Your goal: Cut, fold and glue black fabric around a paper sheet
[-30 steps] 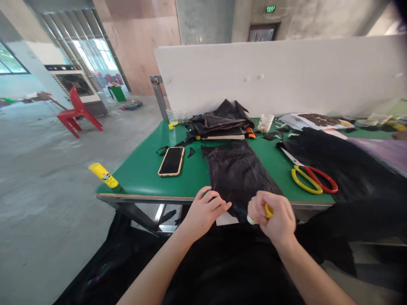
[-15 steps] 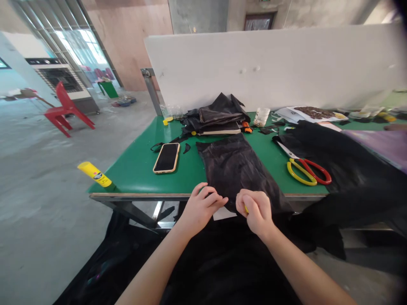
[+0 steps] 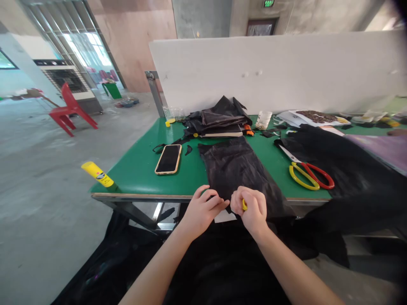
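A sheet of black fabric (image 3: 237, 163) lies over the front edge of the green table (image 3: 133, 169). My left hand (image 3: 203, 209) is at its near left corner, fingers curled together; what they pinch, if anything, is hidden. My right hand (image 3: 251, 207) is closed around a small yellow object (image 3: 244, 205), mostly covered by the fingers, over the fabric's near end. A piece of white paper (image 3: 225, 215) shows below and between my hands. A phone (image 3: 168, 159) lies left of the fabric, and scissors (image 3: 305, 171) with yellow and red handles lie to its right.
A yellow glue tube (image 3: 98, 174) lies at the table's left corner. Behind are piled black fabric (image 3: 219, 116), a clear plastic cup (image 3: 263, 120) and a white board (image 3: 270, 72). More black cloth (image 3: 356, 169) spreads on the right. A red chair (image 3: 70, 111) stands on the floor.
My right hand has moved slightly left, closer to my left hand, and more of the yellow object shows in it. The view has shifted slightly.
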{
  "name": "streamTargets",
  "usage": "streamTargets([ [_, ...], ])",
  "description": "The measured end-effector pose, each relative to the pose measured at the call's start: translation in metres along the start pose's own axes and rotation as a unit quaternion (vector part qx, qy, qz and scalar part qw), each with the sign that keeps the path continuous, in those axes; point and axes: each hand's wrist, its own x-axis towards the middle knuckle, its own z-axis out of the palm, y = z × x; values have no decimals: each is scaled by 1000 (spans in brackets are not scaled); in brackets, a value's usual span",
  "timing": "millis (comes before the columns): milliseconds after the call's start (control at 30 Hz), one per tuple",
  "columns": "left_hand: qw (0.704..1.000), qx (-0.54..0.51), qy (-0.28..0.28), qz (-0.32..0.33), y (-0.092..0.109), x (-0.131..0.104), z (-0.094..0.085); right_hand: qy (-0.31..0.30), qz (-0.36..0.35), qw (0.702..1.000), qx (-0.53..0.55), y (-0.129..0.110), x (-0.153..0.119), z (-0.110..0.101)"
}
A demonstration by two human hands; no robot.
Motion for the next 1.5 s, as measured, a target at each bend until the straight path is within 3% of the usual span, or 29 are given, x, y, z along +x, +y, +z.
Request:
streamTargets([
  [100,1000,-4,7,1,0,0,0,-30,-13,998,-51,-1,-8,-10],
  [233,1000,-11,8,-3,1,0,-2,-51,20,996,-74,-18,-13,-22],
  [367,1000,-10,3,-6,2,0,-2,-12,29,997,74,-43,-9,-25],
  [467,1000,-4,5,-10,2,-1,-1,5,21,987,161,-51,-1,-15],
  [533,1000,-1,10,-12,2,0,0,0,22,990,142,-44,4,-6],
  [633,1000,6,8,-4,1,1,-1,-16,16,999,26,-22,5,4],
  [800,1000,6,-1,5,0,3,-4,-26,7,999,-45,-2,-6,-10],
  [867,1000,1,-6,2,0,3,-4,-22,21,999,-24,-11,-8,-20],
  [967,1000,0,-12,-6,0,2,-3,0,32,995,92,-39,-6,-30],
  [1100,1000,6,-19,-8,0,2,-1,-3,-8,982,191,-65,4,-25],
  [1167,1000,6,-13,-11,0,2,-2,-20,-13,987,157,-59,8,-15],
  [1300,1000,3,-9,-13,1,3,-4,-41,-9,999,-16,-25,9,2],
  [1400,1000,-3,-9,-16,1,3,-4,-56,-7,996,-74,-8,5,-2],
  [1500,1000,-9,-2,-16,1,2,-3,-47,21,996,-69,-13,1,-17],
])
